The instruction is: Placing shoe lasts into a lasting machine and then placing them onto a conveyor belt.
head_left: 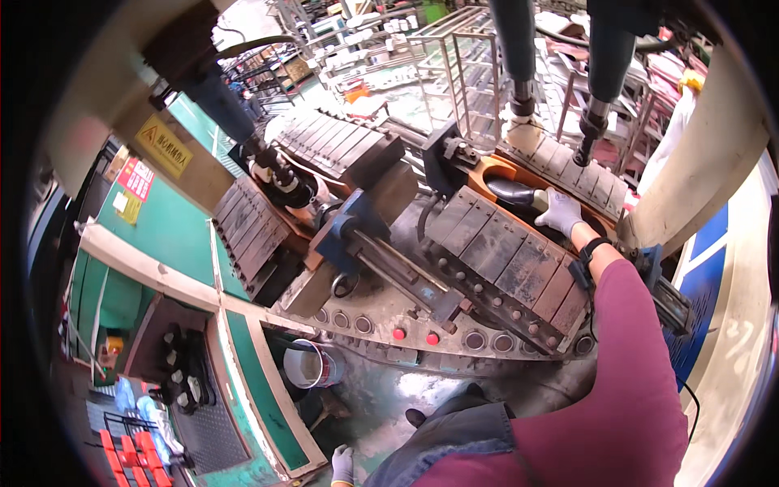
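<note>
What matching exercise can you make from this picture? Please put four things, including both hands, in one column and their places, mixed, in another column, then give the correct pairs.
Things
1. right hand
2. left hand
3. bucket
4. two red buttons

Places
A. on the front panel of the machine
B. low, near the bottom edge of the picture
C. at the dark, shiny shoe-shaped piece
D. on the floor, below the panel

Right pairs: 1-C, 2-B, 3-D, 4-A

A white glare (426,388) lies on the green floor (372,422) beside green panels (154,239).
</note>
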Demonstrator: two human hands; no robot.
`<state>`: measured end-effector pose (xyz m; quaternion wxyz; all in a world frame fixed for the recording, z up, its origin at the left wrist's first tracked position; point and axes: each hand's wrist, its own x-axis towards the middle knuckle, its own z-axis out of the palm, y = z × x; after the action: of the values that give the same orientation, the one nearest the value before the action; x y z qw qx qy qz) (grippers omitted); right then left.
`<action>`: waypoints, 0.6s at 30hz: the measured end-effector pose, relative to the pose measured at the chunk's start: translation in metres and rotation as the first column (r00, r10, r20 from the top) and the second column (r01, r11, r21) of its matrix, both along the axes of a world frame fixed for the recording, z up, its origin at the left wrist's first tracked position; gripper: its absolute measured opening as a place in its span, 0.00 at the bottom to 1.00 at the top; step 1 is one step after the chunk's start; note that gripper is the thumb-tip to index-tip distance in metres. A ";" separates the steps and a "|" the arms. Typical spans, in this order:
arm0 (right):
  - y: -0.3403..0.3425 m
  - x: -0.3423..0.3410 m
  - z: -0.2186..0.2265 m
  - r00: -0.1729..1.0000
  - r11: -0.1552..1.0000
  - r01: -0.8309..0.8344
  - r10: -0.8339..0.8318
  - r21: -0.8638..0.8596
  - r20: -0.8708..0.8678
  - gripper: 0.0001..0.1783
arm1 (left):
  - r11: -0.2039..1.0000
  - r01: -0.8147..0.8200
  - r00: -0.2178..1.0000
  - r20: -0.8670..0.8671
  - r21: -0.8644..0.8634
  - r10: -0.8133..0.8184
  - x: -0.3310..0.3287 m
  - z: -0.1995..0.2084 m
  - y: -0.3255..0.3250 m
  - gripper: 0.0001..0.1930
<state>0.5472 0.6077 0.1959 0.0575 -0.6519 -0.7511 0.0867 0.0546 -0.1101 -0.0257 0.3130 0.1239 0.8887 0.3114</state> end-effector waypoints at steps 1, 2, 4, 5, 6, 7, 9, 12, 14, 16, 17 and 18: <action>0.000 0.005 0.000 1.000 1.000 -0.017 0.018 0.008 -0.010 0.39 | 1.000 0.007 0.991 0.134 -0.002 -0.007 0.001 0.003 0.012 0.21; -0.004 0.010 -0.001 1.000 0.999 -0.008 0.008 0.045 0.003 0.39 | 0.997 0.077 0.985 0.153 0.009 -0.078 0.002 0.008 0.022 0.22; -0.014 0.014 0.009 0.999 0.998 0.030 -0.032 0.052 0.039 0.39 | 0.976 0.214 0.964 0.154 0.031 -0.217 0.004 0.035 0.053 0.23; -0.020 0.013 0.020 0.997 0.998 0.036 -0.040 0.053 0.073 0.37 | 0.961 0.274 0.951 0.133 0.041 -0.277 0.001 0.049 0.060 0.24; -0.026 0.020 0.028 0.996 0.992 0.020 -0.031 0.126 0.088 0.35 | 0.902 0.430 0.902 0.033 0.034 -0.431 -0.003 0.066 0.075 0.25; -0.033 0.026 0.035 0.995 0.980 -0.005 -0.015 0.199 0.099 0.33 | 0.894 0.442 0.894 0.040 0.069 -0.445 -0.007 0.080 0.085 0.26; -0.049 0.050 0.050 1.000 0.958 -0.007 0.003 0.287 0.014 0.32 | 0.802 0.587 0.808 -0.021 0.108 -0.588 -0.002 0.140 0.138 0.27; -0.085 0.036 0.081 0.975 0.922 -0.030 0.112 0.386 -0.190 0.42 | 0.773 0.580 0.800 -0.005 0.257 -0.599 0.021 0.235 0.186 0.26; -0.111 0.047 0.103 0.833 0.914 -0.023 0.242 0.406 -0.497 0.44 | 0.598 0.699 0.688 -0.140 0.392 -0.712 0.035 0.279 0.231 0.27; -0.157 0.044 0.140 0.730 0.947 0.018 0.207 0.321 -0.652 0.41 | 0.381 0.805 0.512 -0.209 0.455 -0.833 0.052 0.316 0.286 0.29; -0.176 0.051 0.151 0.710 0.940 0.066 0.190 0.334 -0.678 0.42 | 0.248 0.804 0.442 -0.263 0.541 -0.857 0.066 0.330 0.305 0.32; -0.205 0.025 0.172 0.596 0.945 0.085 0.205 0.316 -0.776 0.42 | 0.146 0.815 0.407 -0.375 0.561 -0.833 0.079 0.333 0.323 0.36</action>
<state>0.5723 0.4027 0.3678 0.4898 -0.4988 -0.6705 0.2484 0.1333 0.2132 0.3069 0.3727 0.6869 0.4886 0.3880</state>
